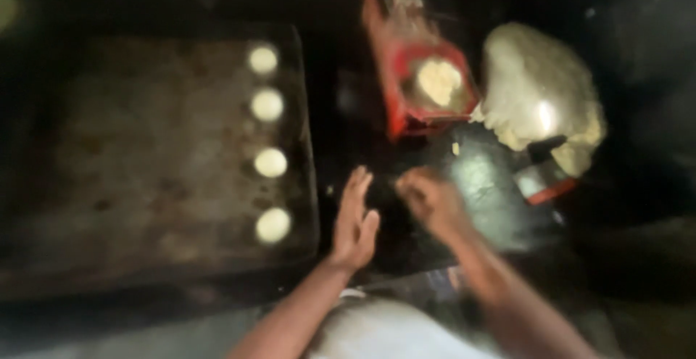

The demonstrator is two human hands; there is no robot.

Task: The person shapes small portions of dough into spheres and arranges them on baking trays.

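left hand point(354, 221) flat, fingers spread; right hand point(429, 198) curled, can't tell if it pinches dough. looks like portioning step: four dough balls point(270, 162) on tray point(145, 185), dough mass point(540, 91) beside red scale point(428, 87). next ball needs rolling, then fifth slot.

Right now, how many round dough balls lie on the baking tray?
4, in one column along the right side of the tray: top, second, third, bottom. None seems hidden.
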